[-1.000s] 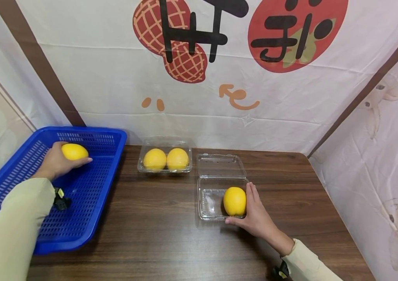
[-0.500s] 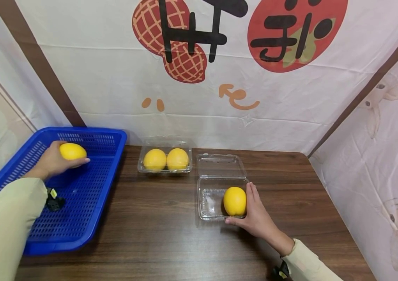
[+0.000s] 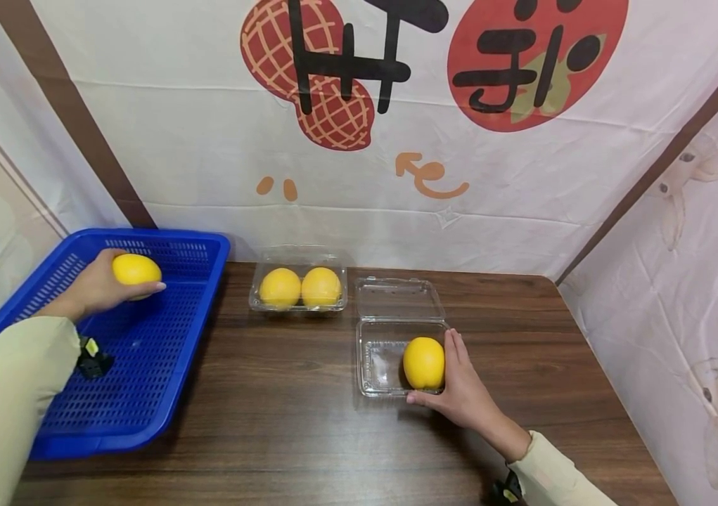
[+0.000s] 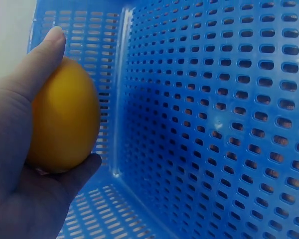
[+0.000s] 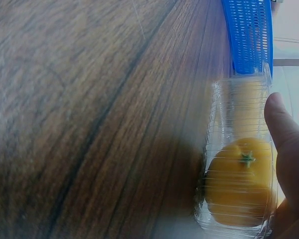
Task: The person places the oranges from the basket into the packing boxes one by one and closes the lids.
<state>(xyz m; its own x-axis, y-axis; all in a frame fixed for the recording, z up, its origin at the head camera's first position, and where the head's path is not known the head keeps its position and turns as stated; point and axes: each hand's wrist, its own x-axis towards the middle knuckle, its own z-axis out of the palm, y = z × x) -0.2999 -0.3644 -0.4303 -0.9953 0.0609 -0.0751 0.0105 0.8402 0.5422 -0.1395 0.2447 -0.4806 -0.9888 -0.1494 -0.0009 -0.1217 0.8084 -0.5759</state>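
Note:
In the head view my left hand grips an orange inside the blue basket, near its far end. The left wrist view shows thumb and fingers wrapped round the smooth orange, with the perforated basket floor beside it. My right hand holds the right end of an open clear plastic clamshell box, thumb at the front edge and fingers along the right side. One orange lies in that box's right half. Its green stem end shows through the ribbed wall in the right wrist view.
A closed clear box with two oranges stands at the back of the wooden table, between basket and open box. The open box's lid lies back, away from me. A printed cloth hangs behind the table.
My left forearm has swung a little to the left, while the hand and its orange have shifted only slightly within the basket. The right hand and the open box have stayed put.

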